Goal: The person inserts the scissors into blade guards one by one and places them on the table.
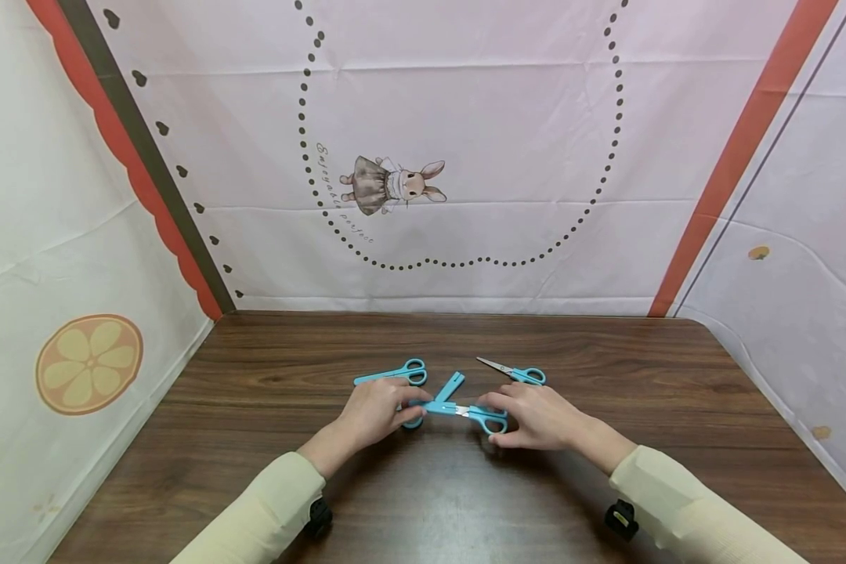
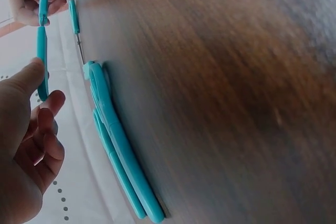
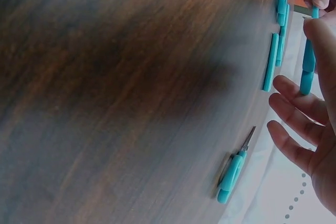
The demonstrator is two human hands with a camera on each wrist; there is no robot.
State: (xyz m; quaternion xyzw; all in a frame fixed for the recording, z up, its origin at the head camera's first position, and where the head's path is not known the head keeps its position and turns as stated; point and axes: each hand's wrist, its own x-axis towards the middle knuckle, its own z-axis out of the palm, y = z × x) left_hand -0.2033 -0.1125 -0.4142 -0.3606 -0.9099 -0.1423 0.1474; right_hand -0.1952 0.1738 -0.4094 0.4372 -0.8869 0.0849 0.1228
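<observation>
Over the table, a pair of scissors with light-blue handles [image 1: 489, 417] is held level between both hands. My left hand [image 1: 372, 411] pinches its light-blue blade cover [image 1: 442, 408] between thumb and finger, the other fingers loosely bent. At the other end my right hand [image 1: 541, 415] grips the handles between thumb and fingers. A short stretch of silver metal shows between cover and handles. Close beyond my left hand lies a covered pair of scissors [image 1: 388, 374]. A light-blue cover [image 1: 452, 385] slants out beside that hand; its lower end is hidden.
Behind my right hand, bare-bladed scissors [image 1: 516, 371] lie with their tip toward the left. Everything rests on a dark wood-grain table [image 1: 437, 501]. Printed cloth [image 1: 507, 157] hangs along its back and sides.
</observation>
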